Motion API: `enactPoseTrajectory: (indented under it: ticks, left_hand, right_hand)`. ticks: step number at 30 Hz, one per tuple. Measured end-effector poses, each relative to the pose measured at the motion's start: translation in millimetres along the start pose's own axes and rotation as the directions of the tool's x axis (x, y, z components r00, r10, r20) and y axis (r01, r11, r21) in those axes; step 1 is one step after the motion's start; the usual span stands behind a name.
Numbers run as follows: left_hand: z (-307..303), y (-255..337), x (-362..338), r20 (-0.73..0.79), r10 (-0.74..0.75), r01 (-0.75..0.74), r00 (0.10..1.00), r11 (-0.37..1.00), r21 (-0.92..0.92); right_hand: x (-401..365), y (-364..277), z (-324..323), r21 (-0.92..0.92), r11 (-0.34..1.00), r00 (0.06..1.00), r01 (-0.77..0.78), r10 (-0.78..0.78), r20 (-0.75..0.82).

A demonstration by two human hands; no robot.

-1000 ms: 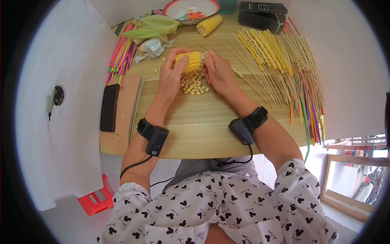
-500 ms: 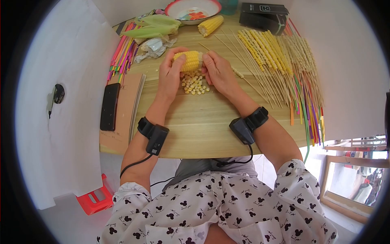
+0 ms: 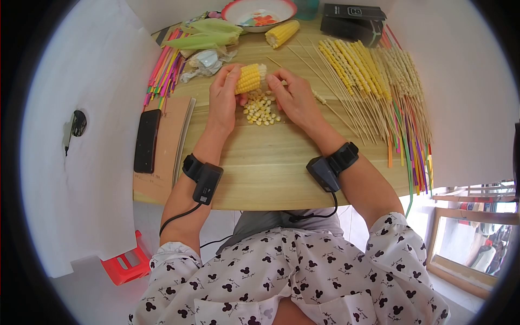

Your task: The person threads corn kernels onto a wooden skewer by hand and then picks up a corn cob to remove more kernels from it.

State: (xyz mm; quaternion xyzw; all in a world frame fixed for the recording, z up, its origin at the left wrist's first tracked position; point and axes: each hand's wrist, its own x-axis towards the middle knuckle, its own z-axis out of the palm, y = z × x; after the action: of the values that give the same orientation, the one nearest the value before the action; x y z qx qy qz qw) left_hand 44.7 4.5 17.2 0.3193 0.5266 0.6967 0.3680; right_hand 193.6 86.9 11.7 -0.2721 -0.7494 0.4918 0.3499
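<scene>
My left hand (image 3: 223, 86) is wrapped around a corn cob (image 3: 251, 78) with yellow kernels. The cob's right end is pale and partly stripped. Just right of that end, my right hand (image 3: 291, 93) has its thumb and fingers drawn together, and whatever they may hold is too small to make out. Under the cob lies a pile of loose corn kernels (image 3: 260, 111) on the wooden table. A stick with a few kernels on it (image 3: 319, 97) lies partly hidden behind my right hand.
Bare sticks and kernel-covered skewers (image 3: 355, 65) lie to the right. A second cob (image 3: 282, 34), a red-rimmed enamel basin (image 3: 230, 15) and a black box (image 3: 352, 24) stand at the back. Left are husks (image 3: 208, 37), coloured strips (image 3: 161, 70) and a phone (image 3: 147, 142) on a notebook.
My right hand has come slightly away from the cob's end. My left hand has tilted the cob so its pale right end points higher.
</scene>
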Motion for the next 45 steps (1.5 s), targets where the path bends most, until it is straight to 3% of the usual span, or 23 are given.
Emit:
enactPoseTrajectory:
  ticks: [1, 8, 14, 19, 25, 35, 37, 45]
  left_hand:
    - [0.5, 0.0, -0.5, 0.001, -0.001, 0.001, 1.0, 1.0, 0.001]
    - [3.0, -0.1, -4.4, 0.051, 0.014, -0.019, 0.999, 0.996, 0.092]
    - [4.0, 3.6, -7.1, 0.078, -0.037, 0.031, 0.996, 0.996, 0.078]
    - [6.0, 6.7, -8.8, 0.078, -0.065, 0.06, 0.995, 0.996, 0.061]
    - [8.4, 8.4, -11.1, 0.063, -0.072, 0.068, 0.995, 0.996, 0.054]
    - [7.4, 0.9, -8.2, 0.046, -0.074, 0.073, 0.996, 0.997, 0.012]
    - [7.6, -0.2, -8.0, 0.035, -0.061, 0.06, 0.998, 0.998, 0.032]
    - [5.5, -2.8, -4.9, -0.001, 0.029, -0.028, 1.0, 0.983, 0.181]
  right_hand:
    - [0.6, 0.4, 1.0, -0.02, 0.997, 0.997, 0.071, -0.071, -0.028]
    - [1.0, -2.4, 0.4, -0.077, 0.995, 0.998, 0.06, -0.061, -0.008]
    - [1.5, 1.5, 4.6, -0.085, 0.982, 0.984, 0.168, -0.172, -0.046]
    - [0.6, -0.9, 5.0, -0.295, 0.928, 0.97, 0.229, -0.243, -0.009]
    - [0.4, 0.2, 5.1, -0.351, 0.901, 0.963, 0.257, -0.269, 0.015]
    - [0.6, 0.9, 3.7, -0.26, 0.931, 0.964, 0.256, -0.266, -0.002]
    - [0.1, 1.9, 4.8, -0.142, 0.985, 0.995, 0.099, -0.102, -0.016]
    - [0.7, 3.7, 4.2, -0.06, 0.997, 0.999, 0.054, -0.055, -0.002]
